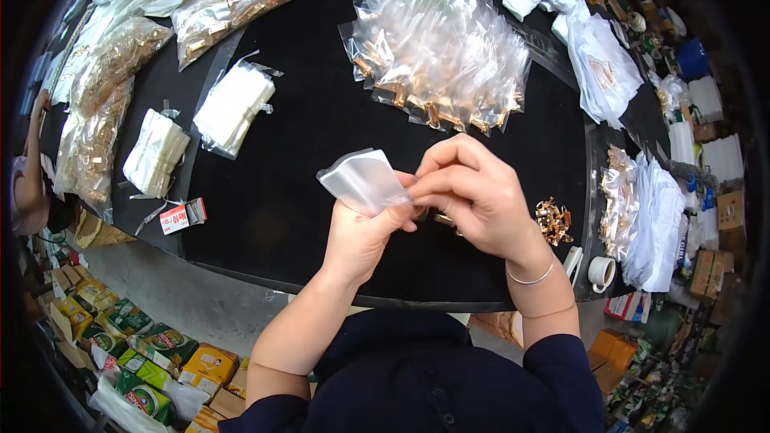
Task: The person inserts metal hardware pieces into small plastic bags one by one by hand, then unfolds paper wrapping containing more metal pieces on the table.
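My left hand (365, 232) is closed on a small clear plastic bag (365, 180), which stands up above its thumb and fingers. My right hand (481, 196) meets it at the bag's right edge, thumb and fingertips pinched there. A gold metal piece (445, 220) shows just under the right palm; whether the hand holds it or it lies on the table, I cannot tell. Right of that wrist lies a small pile of gold metal pieces (553, 220). Beyond the hands is a large heap of filled clear bags (449, 48) with gold pieces inside.
On the black table (265, 216), bundles of empty bags (237, 108) and a red-and-white No10 box (183, 216) lie to the left. Large bags of gold parts (100, 120) line the left edge. A tape roll (601, 273) sits at the right front edge. Cartons (152, 345) stand below.
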`<state>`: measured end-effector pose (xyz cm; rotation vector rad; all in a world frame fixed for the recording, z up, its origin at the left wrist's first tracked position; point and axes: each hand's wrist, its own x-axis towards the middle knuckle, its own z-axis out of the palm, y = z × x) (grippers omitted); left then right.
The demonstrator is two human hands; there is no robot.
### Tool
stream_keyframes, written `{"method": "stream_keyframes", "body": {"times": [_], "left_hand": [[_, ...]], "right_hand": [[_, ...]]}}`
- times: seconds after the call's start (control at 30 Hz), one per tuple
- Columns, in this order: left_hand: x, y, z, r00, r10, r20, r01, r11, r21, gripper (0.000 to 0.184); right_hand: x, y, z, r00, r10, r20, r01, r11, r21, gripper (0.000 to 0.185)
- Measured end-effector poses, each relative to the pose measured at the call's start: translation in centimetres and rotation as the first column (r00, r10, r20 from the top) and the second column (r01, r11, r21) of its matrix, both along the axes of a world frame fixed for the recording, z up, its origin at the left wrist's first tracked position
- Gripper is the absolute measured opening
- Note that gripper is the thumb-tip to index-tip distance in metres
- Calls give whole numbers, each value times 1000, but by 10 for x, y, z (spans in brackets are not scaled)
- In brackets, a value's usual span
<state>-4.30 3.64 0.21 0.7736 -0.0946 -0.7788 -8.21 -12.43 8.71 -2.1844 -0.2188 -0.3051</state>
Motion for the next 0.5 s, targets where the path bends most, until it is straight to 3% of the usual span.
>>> {"method": "stream_keyframes", "body": {"times": [0.13, 0.23, 0.37, 0.5], "left_hand": [[-1, -2, 6, 996, 88, 5, -88, 991, 100, 38], [2, -5, 4, 938, 336, 80, -345, 918, 193, 39], [1, -4, 6, 966, 242, 92, -256, 946, 197, 36], [3, -2, 9, 981, 182, 63, -192, 958, 215, 28]], "right_hand": [[15, -12, 13, 992, -38, 123, 35, 999, 25, 12], [37, -26, 14, 975, -48, 215, 104, 961, -255, 10], [59, -42, -8, 992, -36, 122, 57, 982, -180, 10], [65, -47, -13, 984, -123, 125, 135, 986, -93, 8]]}}
